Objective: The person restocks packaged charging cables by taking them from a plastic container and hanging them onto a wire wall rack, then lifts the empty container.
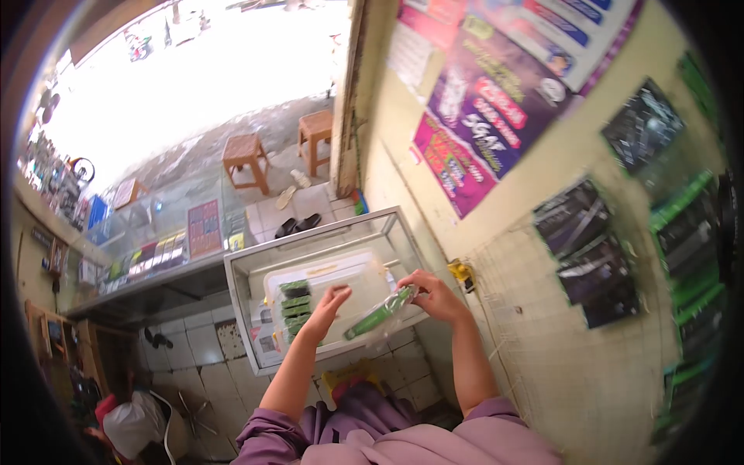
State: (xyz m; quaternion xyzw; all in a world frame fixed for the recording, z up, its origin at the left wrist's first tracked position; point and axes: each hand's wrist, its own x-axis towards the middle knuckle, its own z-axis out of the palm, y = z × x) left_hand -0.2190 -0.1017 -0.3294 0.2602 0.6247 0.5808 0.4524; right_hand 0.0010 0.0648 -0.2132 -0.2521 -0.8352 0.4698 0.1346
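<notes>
My right hand point(435, 296) grips the upper end of a green packet in clear plastic point(378, 314), which slants down to the left over the glass display case point(240, 287). Across from it, my left hand point(328, 308) is raised with its fingers partly bent and a little apart; I see nothing in them. Just left of that hand, several green-and-black packets point(295, 310) lie in a column on a white tray or lid point(341, 267) on the case.
A longer glass counter point(167, 275) with boxed goods extends left. Packaged items point(597, 271) hang on the wire grid at right. Beyond the case are sandals point(298, 225) and two brown stools point(246, 159). A yellow object point(461, 273) sits by the wall.
</notes>
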